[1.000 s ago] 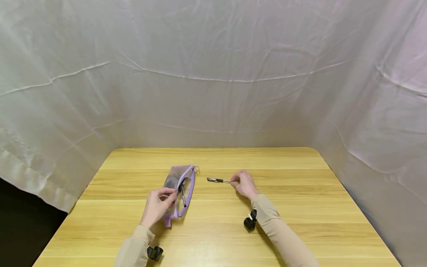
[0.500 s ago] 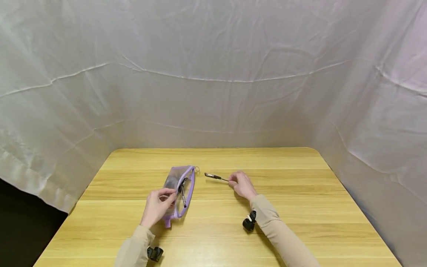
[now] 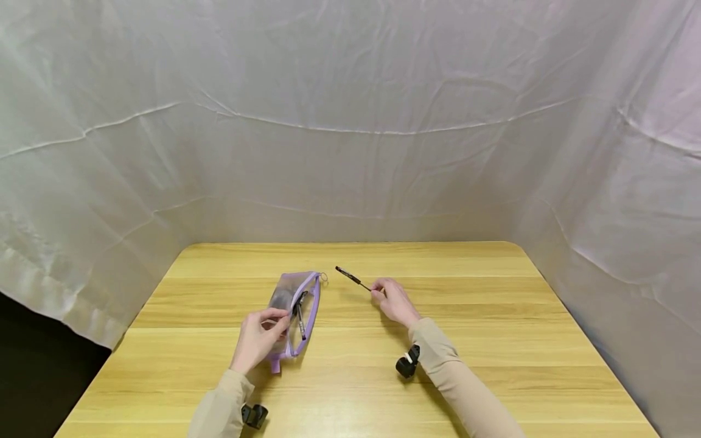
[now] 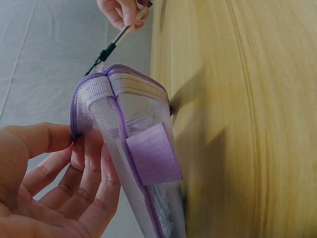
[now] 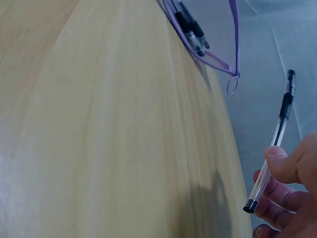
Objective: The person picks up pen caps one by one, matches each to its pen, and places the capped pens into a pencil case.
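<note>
A see-through mesh pencil case (image 3: 281,291) with purple edging lies on the table, its zip undone. My left hand (image 3: 261,334) pinches the near-left edge of its opening between thumb and finger, as the left wrist view also shows at the purple rim (image 4: 79,111). Black-capped pens (image 5: 190,29) lie inside the case. To the right, my right hand (image 3: 397,302) holds a clear-barrelled pen (image 5: 281,121) with a black cap and grip by its rear part. The capped end points up and left, above the table.
The wooden table (image 3: 493,340) stretches around both hands. A small metal ring (image 3: 324,278) hangs from the far corner of the case. Pale cloth (image 3: 350,170) hangs behind the table and along its sides.
My right hand has moved slightly left and lifted the pen, whose capped end has swung upward and away from me. The left hand and the pencil case have stayed put.
</note>
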`<act>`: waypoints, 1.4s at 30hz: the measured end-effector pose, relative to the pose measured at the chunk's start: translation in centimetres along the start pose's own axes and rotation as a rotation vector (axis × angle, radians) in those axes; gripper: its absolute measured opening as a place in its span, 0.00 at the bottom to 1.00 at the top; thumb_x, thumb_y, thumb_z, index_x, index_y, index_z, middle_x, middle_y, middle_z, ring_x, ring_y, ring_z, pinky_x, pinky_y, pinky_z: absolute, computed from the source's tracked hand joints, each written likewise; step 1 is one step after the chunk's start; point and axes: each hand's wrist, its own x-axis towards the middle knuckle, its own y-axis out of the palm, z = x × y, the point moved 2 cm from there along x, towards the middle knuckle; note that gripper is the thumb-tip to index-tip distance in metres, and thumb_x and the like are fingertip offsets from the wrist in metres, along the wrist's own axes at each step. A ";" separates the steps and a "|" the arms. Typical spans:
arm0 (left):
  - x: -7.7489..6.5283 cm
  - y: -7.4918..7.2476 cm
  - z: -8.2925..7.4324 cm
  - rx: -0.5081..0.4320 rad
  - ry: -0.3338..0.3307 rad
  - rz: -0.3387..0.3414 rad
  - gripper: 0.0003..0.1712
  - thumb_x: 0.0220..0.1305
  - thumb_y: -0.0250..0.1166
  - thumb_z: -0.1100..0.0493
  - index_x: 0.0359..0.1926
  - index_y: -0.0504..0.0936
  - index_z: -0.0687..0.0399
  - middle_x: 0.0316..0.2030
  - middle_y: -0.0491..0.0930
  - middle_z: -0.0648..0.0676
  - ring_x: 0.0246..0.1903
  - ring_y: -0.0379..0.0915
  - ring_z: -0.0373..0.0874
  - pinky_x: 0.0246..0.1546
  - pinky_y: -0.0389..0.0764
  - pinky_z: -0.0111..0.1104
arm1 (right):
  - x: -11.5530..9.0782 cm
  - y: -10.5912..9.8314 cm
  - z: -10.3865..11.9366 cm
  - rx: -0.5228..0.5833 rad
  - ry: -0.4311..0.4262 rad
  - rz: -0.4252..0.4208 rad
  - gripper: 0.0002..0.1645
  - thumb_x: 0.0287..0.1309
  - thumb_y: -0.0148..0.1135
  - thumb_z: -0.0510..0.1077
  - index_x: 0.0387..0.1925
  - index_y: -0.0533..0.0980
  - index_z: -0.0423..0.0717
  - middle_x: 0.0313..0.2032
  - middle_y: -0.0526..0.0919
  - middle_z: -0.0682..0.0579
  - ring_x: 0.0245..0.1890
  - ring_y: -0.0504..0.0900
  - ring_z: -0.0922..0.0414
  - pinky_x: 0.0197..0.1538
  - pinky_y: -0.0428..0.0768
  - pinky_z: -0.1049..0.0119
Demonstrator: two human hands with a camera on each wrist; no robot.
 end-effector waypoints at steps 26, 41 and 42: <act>-0.1 0.0 -0.1 -0.012 -0.002 -0.002 0.10 0.66 0.65 0.68 0.46 0.86 0.69 0.39 0.86 0.64 0.26 0.82 0.36 0.30 0.87 0.30 | -0.1 1.6 1.9 0.520 0.010 0.215 0.22 0.67 0.54 0.29 0.59 0.66 0.21 0.45 0.79 0.26 0.28 0.86 0.55 0.38 0.89 0.61; 0.0 0.0 -0.4 -0.037 -0.006 -0.012 0.11 0.65 0.65 0.69 0.46 0.85 0.72 0.38 0.85 0.65 0.26 0.83 0.38 0.31 0.88 0.34 | 0.1 5.3 6.0 0.643 0.148 0.397 0.33 0.64 0.58 0.32 0.67 0.63 0.22 0.41 0.85 0.32 0.23 0.83 0.62 0.35 0.87 0.67; 0.0 0.0 -0.4 -0.037 -0.005 -0.014 0.11 0.65 0.65 0.69 0.45 0.85 0.72 0.38 0.85 0.65 0.26 0.83 0.38 0.31 0.88 0.34 | 0.1 5.5 6.2 0.651 0.141 0.404 0.32 0.63 0.58 0.31 0.66 0.63 0.20 0.42 0.85 0.30 0.22 0.83 0.62 0.35 0.88 0.66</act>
